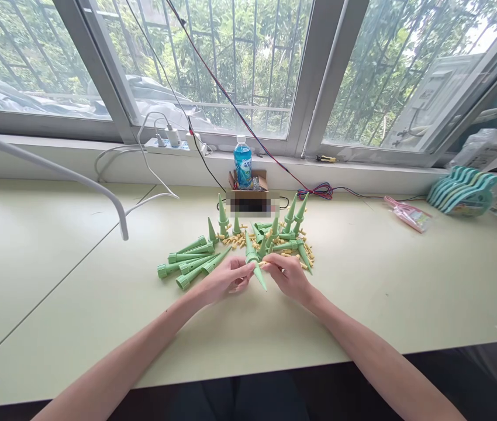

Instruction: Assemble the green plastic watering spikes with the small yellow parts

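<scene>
My left hand is closed around the middle of a green plastic watering spike, which leans with one pointed end toward me. Against the side of that spike, the fingertips of my right hand pinch a small yellow valve peg. Whether the peg sits inside a hole in the spike is too small to tell. Several loose green spikes lie beyond my left hand. Behind both hands are scattered yellow pegs and more green spikes, some standing upright.
A blue-liquid bottle stands at a small cardboard box by the window. Coiled red-blue wire, a pink packet and teal hangers lie to the right. A white curved tube juts in from the left; a power strip lies behind.
</scene>
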A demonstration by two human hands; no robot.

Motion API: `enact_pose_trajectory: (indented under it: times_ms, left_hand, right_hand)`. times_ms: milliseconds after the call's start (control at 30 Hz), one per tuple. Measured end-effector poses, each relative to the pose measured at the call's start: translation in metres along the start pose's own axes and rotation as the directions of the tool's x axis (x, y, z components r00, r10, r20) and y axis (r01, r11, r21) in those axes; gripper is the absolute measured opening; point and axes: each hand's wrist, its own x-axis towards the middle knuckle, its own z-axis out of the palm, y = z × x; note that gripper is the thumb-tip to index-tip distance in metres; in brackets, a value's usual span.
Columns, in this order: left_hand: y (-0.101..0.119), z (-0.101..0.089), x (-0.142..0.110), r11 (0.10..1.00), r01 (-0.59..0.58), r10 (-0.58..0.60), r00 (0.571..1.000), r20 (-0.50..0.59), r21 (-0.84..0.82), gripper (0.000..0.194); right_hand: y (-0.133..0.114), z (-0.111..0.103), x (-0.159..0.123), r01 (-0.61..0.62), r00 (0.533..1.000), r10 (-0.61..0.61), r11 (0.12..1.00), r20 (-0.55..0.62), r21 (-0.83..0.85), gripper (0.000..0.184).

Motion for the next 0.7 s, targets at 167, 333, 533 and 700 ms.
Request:
enact_pose_trajectory:
  times_ms: [167, 333, 533, 700]
  left_hand:
    - [0.0009, 0.0002, -0.0008, 0.998, -0.03, 0.031, 1.0, -0.007, 0.048, 0.046]
    - [0.0034, 0.0034, -0.0027, 0.989, -0.072, 0.077, 0.996, -0.035, 0.126, 0.041]
    - [0.004, 0.0094, -0.0051, 0.955, -0.131, 0.169, 0.978, -0.124, 0.266, 0.042]
    - [-0.0011, 0.0068, -0.004, 0.857, -0.235, 0.316, 0.943, -0.107, 0.458, 0.037]
  right_hand:
    - [-0.0023, -0.0005, 0.0001, -0.048, 0.999, 0.047, 0.999, 0.014, 0.008, 0.038]
    - [-0.0005, 0.0012, -0.0011, -0.05, 0.998, 0.049, 0.998, 0.033, 0.029, 0.036]
    - [0.002, 0.0037, -0.0017, -0.075, 0.996, 0.073, 0.996, 0.055, 0.044, 0.038]
    - [-0.0021, 0.003, -0.0008, -0.099, 0.993, 0.096, 0.994, 0.065, 0.046, 0.041]
